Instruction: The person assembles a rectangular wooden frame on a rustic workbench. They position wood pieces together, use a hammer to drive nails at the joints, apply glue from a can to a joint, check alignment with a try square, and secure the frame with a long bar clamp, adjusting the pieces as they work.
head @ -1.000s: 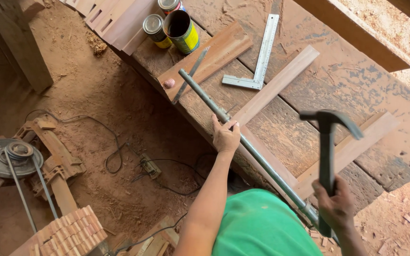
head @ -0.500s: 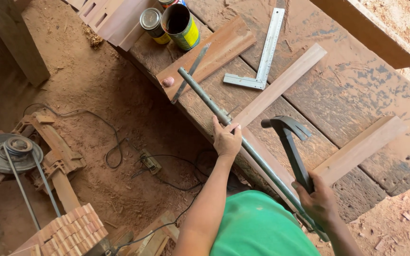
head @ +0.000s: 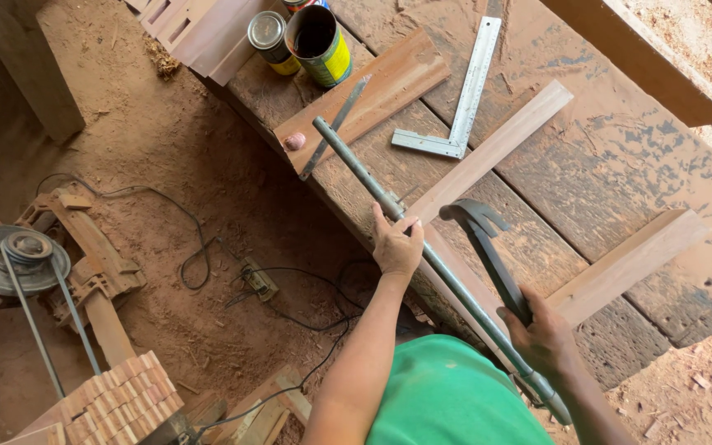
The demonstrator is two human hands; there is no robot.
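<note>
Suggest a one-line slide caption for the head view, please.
Left hand steadies a long metal pipe on the wooden workbench while the right hand holds a claw hammer.

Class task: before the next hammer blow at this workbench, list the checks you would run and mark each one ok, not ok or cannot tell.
1. Right hand grips the hammer handle: ok.
2. Left hand steadies the long metal bar: ok.
3. Left fingers clear of the hammer head: ok, apart.
4. Wooden strip lies flat on the workbench: ok.
5. Nail or target at the strike point: cannot tell.
6. Open tin away from the swing: ok.
</note>
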